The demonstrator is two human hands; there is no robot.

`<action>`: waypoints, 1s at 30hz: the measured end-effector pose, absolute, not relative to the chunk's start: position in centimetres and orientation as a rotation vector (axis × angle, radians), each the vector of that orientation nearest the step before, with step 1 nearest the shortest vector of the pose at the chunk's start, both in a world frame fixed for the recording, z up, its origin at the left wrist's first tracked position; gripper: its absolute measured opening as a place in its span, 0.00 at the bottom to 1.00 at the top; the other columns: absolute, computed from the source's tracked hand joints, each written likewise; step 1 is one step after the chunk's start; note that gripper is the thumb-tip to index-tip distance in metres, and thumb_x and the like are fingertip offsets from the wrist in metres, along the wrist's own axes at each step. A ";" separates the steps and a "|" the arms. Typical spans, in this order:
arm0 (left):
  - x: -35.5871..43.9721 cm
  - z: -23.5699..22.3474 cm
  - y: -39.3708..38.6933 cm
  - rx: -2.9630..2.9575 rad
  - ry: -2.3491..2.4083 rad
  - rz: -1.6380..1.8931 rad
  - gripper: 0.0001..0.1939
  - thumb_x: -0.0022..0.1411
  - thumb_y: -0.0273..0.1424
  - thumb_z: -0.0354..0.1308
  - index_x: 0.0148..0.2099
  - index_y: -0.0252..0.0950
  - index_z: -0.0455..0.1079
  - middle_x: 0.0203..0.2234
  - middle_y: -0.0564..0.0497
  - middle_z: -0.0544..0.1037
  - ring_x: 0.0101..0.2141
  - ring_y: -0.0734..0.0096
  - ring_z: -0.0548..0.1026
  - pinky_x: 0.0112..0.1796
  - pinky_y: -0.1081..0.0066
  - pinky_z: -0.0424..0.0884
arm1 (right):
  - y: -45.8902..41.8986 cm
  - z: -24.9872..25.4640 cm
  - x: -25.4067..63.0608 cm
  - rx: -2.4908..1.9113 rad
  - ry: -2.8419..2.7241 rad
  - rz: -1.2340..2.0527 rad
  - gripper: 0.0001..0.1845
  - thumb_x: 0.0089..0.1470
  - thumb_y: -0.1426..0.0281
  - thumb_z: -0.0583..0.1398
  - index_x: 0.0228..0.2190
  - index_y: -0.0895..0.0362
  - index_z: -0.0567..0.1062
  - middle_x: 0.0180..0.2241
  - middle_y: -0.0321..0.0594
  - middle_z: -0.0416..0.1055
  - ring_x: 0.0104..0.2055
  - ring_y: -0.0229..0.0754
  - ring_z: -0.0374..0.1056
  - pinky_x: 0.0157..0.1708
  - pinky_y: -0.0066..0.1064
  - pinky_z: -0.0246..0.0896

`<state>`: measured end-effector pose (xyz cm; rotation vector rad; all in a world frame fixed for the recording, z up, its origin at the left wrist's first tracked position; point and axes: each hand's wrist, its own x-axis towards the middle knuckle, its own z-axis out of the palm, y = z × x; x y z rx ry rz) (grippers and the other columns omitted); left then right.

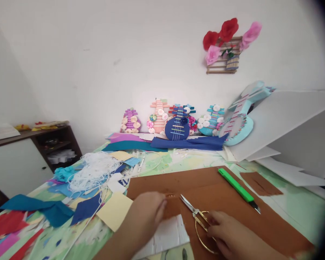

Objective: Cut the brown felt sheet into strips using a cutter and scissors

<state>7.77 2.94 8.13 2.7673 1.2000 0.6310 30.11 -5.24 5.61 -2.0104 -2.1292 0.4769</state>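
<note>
My right hand (227, 231) has its fingers closed around one loop of the gold-handled scissors (197, 211). The scissor blades point up and to the left over the large brown felt-like sheet (206, 191). My left hand (147, 216) is bent downward at the sheet's near left part, fingers together. Its fingertips are turned away, so what they grip is hidden. Right by them lie a smaller brown piece (173, 207) and a white folded board (169, 234). A green utility knife (237, 186), blade out, rests on the sheet beyond my right hand.
A small brown scrap (261, 183) lies to the right. White foam boards (292, 119) lean at the back right near a light-blue lute-shaped craft (241, 126). More decorated lutes, including a dark blue one (177, 128), line the wall. White cord (94, 169) and coloured scraps (43, 209) cover the left.
</note>
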 end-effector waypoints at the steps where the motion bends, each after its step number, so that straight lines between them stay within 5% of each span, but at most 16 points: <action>1: 8.0 9.1 4.0 2.723 1.222 0.621 0.13 0.59 0.29 0.40 0.31 0.39 0.65 0.25 0.51 0.71 0.29 0.66 0.69 0.29 0.70 0.61 | -5.1 5.5 29.9 -2.019 -2.131 0.449 0.10 0.45 0.74 0.52 0.26 0.52 0.73 0.31 0.39 0.71 0.32 0.41 0.65 0.31 0.28 0.56; 6: 9.5 10.3 11.1 2.653 1.342 0.515 0.11 0.61 0.28 0.43 0.30 0.37 0.65 0.27 0.52 0.71 0.30 0.69 0.68 0.29 0.71 0.62 | -3.9 4.5 29.1 -2.248 -1.979 0.309 0.09 0.41 0.73 0.54 0.28 0.54 0.72 0.32 0.45 0.70 0.33 0.46 0.66 0.30 0.31 0.56; 11: 10.3 8.4 16.8 2.628 1.426 0.348 0.11 0.61 0.33 0.49 0.44 0.33 0.63 0.38 0.48 0.68 0.34 0.68 0.69 0.34 0.64 0.67 | -3.4 4.9 29.1 -2.261 -2.027 0.295 0.05 0.42 0.70 0.55 0.21 0.52 0.70 0.28 0.43 0.70 0.31 0.48 0.66 0.27 0.33 0.54; 17: 10.4 4.5 19.6 2.634 1.441 0.218 0.12 0.61 0.33 0.50 0.46 0.34 0.61 0.41 0.47 0.66 0.37 0.66 0.68 0.36 0.62 0.67 | -4.1 5.1 29.7 -2.203 -2.031 0.374 0.02 0.43 0.70 0.54 0.23 0.55 0.65 0.25 0.40 0.68 0.27 0.42 0.64 0.24 0.29 0.50; 24: 9.9 1.8 20.3 2.750 1.479 0.151 0.12 0.61 0.33 0.49 0.46 0.35 0.61 0.42 0.47 0.66 0.37 0.66 0.68 0.36 0.62 0.66 | -2.4 5.2 31.0 -2.147 -1.957 0.472 0.22 0.29 0.57 0.63 0.26 0.55 0.63 0.28 0.36 0.65 0.28 0.41 0.62 0.22 0.27 0.47; 30: 9.8 0.9 19.8 2.848 1.507 0.174 0.12 0.61 0.33 0.49 0.46 0.34 0.61 0.42 0.47 0.66 0.37 0.66 0.68 0.36 0.62 0.66 | 1.1 5.0 31.3 -2.044 -2.268 0.364 0.26 0.24 0.50 0.63 0.24 0.55 0.66 0.28 0.38 0.66 0.30 0.45 0.61 0.23 0.28 0.46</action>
